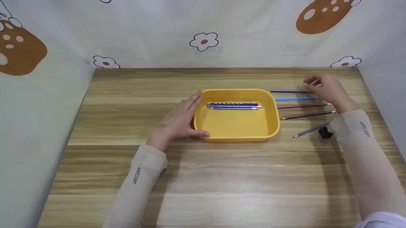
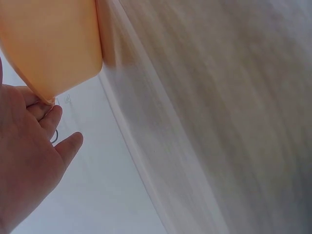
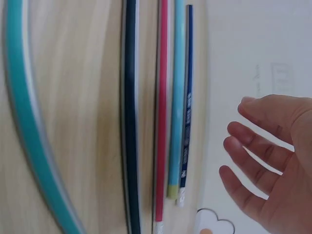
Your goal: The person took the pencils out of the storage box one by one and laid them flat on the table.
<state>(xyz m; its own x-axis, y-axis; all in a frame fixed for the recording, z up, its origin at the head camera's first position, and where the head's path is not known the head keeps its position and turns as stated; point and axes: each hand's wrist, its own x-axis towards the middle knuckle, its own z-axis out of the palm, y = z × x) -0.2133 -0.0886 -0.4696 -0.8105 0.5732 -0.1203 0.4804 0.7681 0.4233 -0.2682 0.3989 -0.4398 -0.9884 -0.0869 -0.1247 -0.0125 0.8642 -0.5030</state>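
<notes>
A yellow tray [image 1: 237,126] stands at the head view's centre, its left end touched by the spread left hand [image 1: 180,121]. At frame right, the right hand [image 1: 330,88] (fingers loosely curved, parted) is empty near a row of pencils [image 1: 304,106].

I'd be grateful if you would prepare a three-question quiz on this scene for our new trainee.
1. How many pencils lie on the table outside the yellow tray?
A) three
B) five
C) eight

2. What, if anything, does the right hand hold?

3. True or false: in the head view, the left hand touches the left end of the yellow tray.

Key: 1. B. 2. Nothing; the right wrist view shows its fingers apart from the pencils. 3. True.
</notes>
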